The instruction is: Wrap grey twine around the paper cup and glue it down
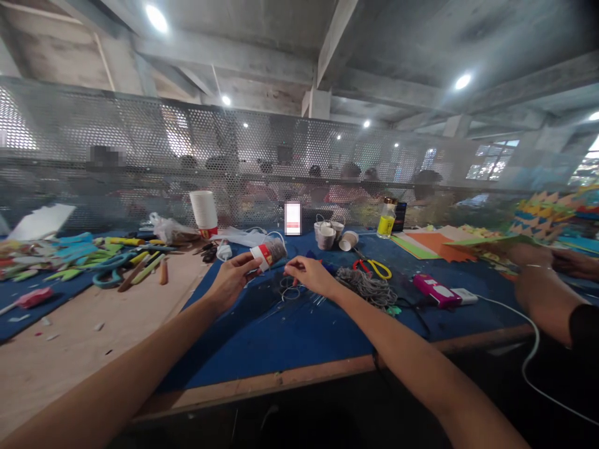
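Observation:
My left hand (234,277) is closed around a small paper cup (262,255), tipped on its side. The cup is red and white near my fingers, with grey yarn wound about its far end. Close to its right, my right hand (306,274) has fingertips pinched on what looks like a thin strand of the yarn. Loose loops of yarn (290,292) lie on the blue mat (262,349) below. A tangled bundle of grey yarn (367,287) rests beyond my right wrist, beside yellow-and-red-handled scissors (374,269).
Several yarn-wrapped cups (326,236) and a white cup stack (204,212) stand toward the back, near a phone-like upright screen (292,218) and a yellow-labelled bottle (386,219). Tools (140,268) lie left. A magenta device (435,290) and another person's arm (543,287) are right.

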